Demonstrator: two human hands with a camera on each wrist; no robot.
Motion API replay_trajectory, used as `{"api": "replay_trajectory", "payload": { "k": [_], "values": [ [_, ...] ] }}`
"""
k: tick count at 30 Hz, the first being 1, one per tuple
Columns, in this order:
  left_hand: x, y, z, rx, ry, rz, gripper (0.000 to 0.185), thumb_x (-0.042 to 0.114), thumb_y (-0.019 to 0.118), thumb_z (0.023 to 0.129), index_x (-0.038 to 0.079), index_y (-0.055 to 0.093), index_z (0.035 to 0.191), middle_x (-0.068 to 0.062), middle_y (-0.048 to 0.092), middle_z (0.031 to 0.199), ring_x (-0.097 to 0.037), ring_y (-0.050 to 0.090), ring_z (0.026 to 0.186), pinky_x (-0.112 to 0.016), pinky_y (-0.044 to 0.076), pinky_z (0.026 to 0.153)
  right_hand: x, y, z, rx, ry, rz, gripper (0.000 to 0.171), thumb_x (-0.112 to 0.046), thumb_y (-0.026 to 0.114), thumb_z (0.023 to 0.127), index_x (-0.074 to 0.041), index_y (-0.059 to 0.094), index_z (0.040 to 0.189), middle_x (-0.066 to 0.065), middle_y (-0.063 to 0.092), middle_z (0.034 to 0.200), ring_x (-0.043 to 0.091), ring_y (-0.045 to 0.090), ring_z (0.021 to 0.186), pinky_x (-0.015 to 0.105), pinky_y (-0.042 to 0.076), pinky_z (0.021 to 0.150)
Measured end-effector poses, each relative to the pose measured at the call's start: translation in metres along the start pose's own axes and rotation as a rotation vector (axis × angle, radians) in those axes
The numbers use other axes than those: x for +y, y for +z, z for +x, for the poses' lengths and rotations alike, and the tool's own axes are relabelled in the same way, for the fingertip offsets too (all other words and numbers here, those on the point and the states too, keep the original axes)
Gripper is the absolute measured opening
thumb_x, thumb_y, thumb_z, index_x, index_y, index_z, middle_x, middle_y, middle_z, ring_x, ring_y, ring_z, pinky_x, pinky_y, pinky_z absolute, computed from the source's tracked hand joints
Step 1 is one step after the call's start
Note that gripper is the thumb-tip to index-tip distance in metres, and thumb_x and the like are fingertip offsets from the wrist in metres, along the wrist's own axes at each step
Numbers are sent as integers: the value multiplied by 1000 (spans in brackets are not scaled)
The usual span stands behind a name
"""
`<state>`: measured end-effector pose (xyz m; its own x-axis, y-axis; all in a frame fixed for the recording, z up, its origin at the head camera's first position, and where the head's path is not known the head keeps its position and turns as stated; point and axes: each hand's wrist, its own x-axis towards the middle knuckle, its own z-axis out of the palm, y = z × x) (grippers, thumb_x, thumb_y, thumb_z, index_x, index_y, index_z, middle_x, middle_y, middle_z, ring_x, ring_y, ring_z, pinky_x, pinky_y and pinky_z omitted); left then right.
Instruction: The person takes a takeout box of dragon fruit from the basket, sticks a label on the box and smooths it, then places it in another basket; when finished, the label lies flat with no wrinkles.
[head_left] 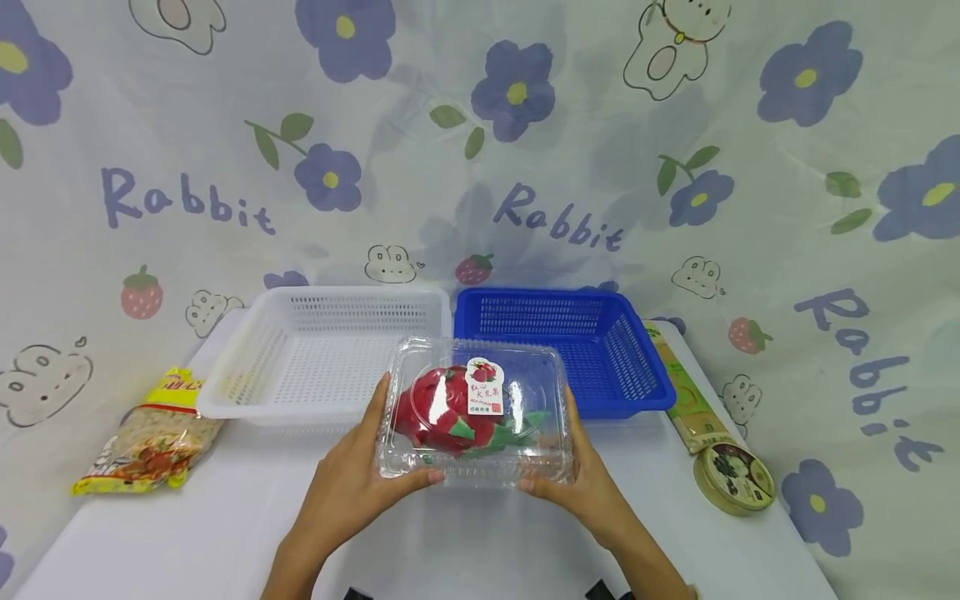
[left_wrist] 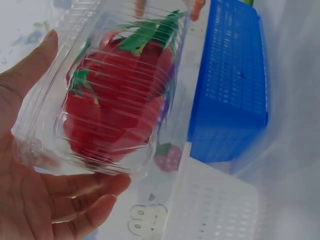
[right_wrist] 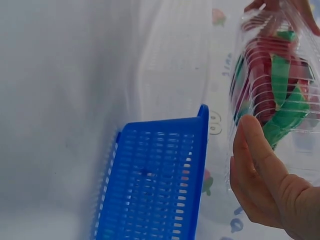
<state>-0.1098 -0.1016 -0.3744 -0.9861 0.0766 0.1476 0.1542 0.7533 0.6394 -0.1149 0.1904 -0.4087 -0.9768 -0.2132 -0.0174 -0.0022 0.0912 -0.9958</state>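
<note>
A clear plastic clamshell box (head_left: 540, 375) is held up above the table, its labelled lid facing me. Inside it lies a red dragon fruit (head_left: 438, 408) with green scale tips. My left hand (head_left: 352, 467) grips the box's left end, thumb along the near edge. At the opposite end my right hand (head_left: 588, 475) holds it the same way. In the left wrist view the left fingers (left_wrist: 85, 190) curl under the box. The right wrist view shows the right hand (right_wrist: 270, 185) with its fingers against the box's side.
Behind the box, a white basket (head_left: 255, 358) and a blue basket (head_left: 637, 358) stand side by side. A yellow-and-clear food bag (head_left: 153, 437) lies at left. On the right are a long green packet (head_left: 686, 387) and a round tin (head_left: 735, 479). A printed curtain (head_left: 420, 167) hangs behind.
</note>
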Motion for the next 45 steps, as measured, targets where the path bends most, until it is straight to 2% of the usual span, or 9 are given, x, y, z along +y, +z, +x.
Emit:
{"api": "replay_trajectory", "payload": {
  "k": [3,8,12,19,28,36,41,45],
  "values": [
    [0,2,4,5,1,-16,123,72,76,68,33,5,160,-16,46,151,-44,54,127,-66,49,90,-1,-3,3,-1,-6,3,120,-12,83,79,-52,-2,154,27,35,147,34,55,118,39,58,87],
    [1,5,11,3,-6,-35,123,71,76,68,35,4,160,-14,41,155,-45,50,131,-68,47,92,-1,-8,8,-20,-41,1,118,-15,81,80,-49,-3,156,17,11,164,41,50,127,44,56,92],
    [1,9,16,8,4,-43,123,72,76,67,35,5,160,-13,40,156,-46,48,133,-68,46,93,-1,-13,12,-21,-45,-13,118,-17,82,81,-47,-4,156,18,7,164,45,45,130,49,54,94],
    [5,14,28,17,25,-58,122,71,76,68,35,4,160,-13,40,156,-44,48,134,-68,46,94,-3,-23,19,-4,-35,-52,116,-25,83,79,-53,-2,154,13,-7,166,51,34,137,58,49,97],
    [8,19,43,22,44,-50,122,72,75,69,32,4,160,-12,40,156,-42,51,132,-65,48,94,-3,-33,33,-5,-80,-42,118,-18,81,81,-42,-4,158,13,-8,166,50,29,141,60,45,102],
    [12,22,55,29,69,-52,123,71,76,69,29,6,161,-11,42,155,-40,53,130,-62,50,92,1,-41,43,-16,-55,3,114,-20,80,82,-49,-2,156,17,18,161,43,46,131,52,54,94],
    [14,23,63,23,70,-42,123,73,75,69,29,6,161,-13,43,154,-40,53,130,-61,50,91,1,-46,50,-14,-41,17,113,-20,80,82,-50,0,156,13,10,164,44,44,134,54,51,97],
    [16,25,69,9,60,-34,124,74,74,68,31,4,161,-13,42,155,-41,51,132,-62,49,94,1,-51,54,-29,-52,46,113,-15,79,83,-49,-1,156,9,3,166,44,47,132,54,51,98]
  ]
}}
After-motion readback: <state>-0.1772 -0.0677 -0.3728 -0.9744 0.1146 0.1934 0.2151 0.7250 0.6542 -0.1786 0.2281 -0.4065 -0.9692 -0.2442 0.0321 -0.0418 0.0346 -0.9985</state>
